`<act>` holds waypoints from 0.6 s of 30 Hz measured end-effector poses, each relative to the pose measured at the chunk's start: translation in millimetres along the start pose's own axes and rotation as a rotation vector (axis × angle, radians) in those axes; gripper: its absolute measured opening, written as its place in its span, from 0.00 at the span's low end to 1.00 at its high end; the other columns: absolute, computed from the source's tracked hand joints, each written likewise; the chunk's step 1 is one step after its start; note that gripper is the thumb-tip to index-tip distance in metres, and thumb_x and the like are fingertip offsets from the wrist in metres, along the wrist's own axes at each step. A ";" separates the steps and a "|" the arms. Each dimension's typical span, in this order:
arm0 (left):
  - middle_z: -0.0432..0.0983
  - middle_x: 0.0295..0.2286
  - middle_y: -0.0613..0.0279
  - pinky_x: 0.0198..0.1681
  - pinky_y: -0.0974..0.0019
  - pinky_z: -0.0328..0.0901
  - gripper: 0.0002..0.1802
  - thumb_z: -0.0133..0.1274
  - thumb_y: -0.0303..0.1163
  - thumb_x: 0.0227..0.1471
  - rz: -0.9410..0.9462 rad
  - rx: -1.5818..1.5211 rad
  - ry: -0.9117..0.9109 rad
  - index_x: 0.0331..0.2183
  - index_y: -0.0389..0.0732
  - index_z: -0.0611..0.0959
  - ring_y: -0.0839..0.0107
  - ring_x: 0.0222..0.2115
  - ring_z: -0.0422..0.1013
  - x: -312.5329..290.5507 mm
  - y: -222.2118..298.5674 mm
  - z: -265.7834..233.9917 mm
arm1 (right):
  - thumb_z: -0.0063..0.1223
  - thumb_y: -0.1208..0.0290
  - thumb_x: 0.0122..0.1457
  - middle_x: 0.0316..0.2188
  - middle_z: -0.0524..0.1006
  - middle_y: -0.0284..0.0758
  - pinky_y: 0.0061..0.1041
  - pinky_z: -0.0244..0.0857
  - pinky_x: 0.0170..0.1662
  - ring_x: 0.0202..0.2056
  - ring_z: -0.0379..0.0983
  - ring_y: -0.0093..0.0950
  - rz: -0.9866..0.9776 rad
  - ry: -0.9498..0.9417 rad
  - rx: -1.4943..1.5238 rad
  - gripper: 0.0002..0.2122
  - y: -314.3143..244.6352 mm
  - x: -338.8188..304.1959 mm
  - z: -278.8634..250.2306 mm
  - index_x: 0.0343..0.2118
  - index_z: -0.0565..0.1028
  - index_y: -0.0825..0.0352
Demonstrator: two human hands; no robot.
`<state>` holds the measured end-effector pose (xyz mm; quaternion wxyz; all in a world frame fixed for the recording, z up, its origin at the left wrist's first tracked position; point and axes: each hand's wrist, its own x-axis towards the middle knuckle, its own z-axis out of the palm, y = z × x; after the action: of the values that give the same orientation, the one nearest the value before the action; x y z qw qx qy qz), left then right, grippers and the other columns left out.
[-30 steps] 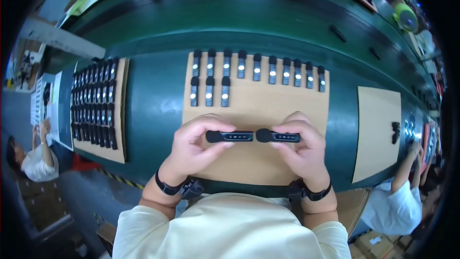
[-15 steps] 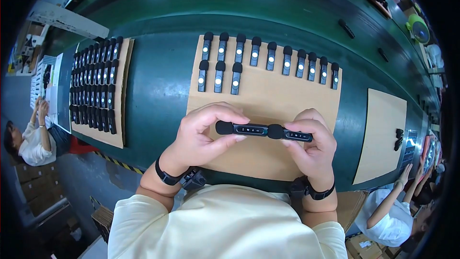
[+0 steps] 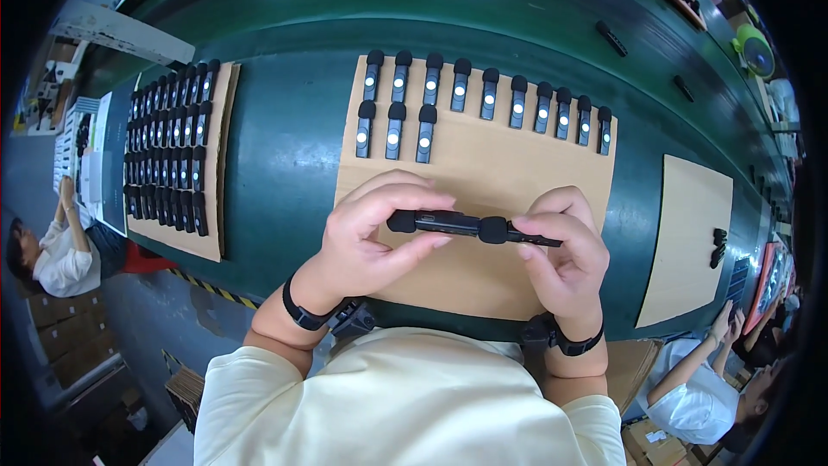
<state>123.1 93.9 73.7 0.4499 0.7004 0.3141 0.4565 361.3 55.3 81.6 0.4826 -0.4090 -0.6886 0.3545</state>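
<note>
Above the cardboard sheet (image 3: 517, 168) in front of me, two small black wireless microphones with foam tips are held end to end. My left hand (image 3: 366, 229) pinches the left microphone (image 3: 450, 223) between thumb and fingers. The right microphone (image 3: 495, 230) is pinched by my right hand (image 3: 565, 250), its foam tip meeting the tail of the left one. Their narrow edges face up. Similar microphones (image 3: 432, 86) with round white spots lie in a full row along the sheet's far edge, with three more (image 3: 393, 131) below at the left.
At left, a cardboard sheet (image 3: 216, 207) carries several rows of microphones (image 3: 185, 168). Another sheet (image 3: 686, 242) at right holds a few dark pieces (image 3: 718, 246). Loose black microphones (image 3: 612, 38) lie on the green table (image 3: 285, 147). Co-workers (image 3: 69, 250) sit at both ends.
Both microphones have rolled in my fingers, so the panels with small marks on their edges no longer show clearly. My hands have barely shifted.
</note>
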 end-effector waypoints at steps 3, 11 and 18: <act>0.79 0.34 0.55 0.42 0.64 0.69 0.17 0.61 0.15 0.39 0.042 0.066 -0.058 0.37 0.36 0.82 0.64 0.36 0.74 0.6 -2.7 -0.2 | 0.59 0.88 0.46 0.34 0.72 0.39 0.22 0.65 0.35 0.35 0.71 0.27 0.100 0.159 0.283 0.15 -3.1 -2.6 14.1 0.39 0.78 0.70; 0.78 0.36 0.53 0.46 0.61 0.68 0.16 0.58 0.15 0.40 0.033 0.018 -0.096 0.37 0.35 0.81 0.61 0.39 0.74 -2.3 -9.6 5.5 | 0.57 0.90 0.45 0.36 0.72 0.40 0.24 0.68 0.37 0.36 0.72 0.29 0.015 0.045 0.072 0.19 2.7 -2.3 1.5 0.42 0.76 0.70; 0.78 0.37 0.52 0.46 0.61 0.69 0.16 0.58 0.16 0.41 0.029 -0.019 -0.105 0.37 0.34 0.80 0.60 0.40 0.74 -4.2 -11.3 13.7 | 0.58 0.87 0.46 0.35 0.72 0.39 0.23 0.66 0.35 0.33 0.69 0.28 -0.074 -0.097 -0.170 0.21 6.6 -2.1 19.2 0.46 0.72 0.70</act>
<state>133.8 90.2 59.5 0.4656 0.7237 0.2755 0.4285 344.8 54.4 69.6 0.4252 -0.4050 -0.7533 0.2962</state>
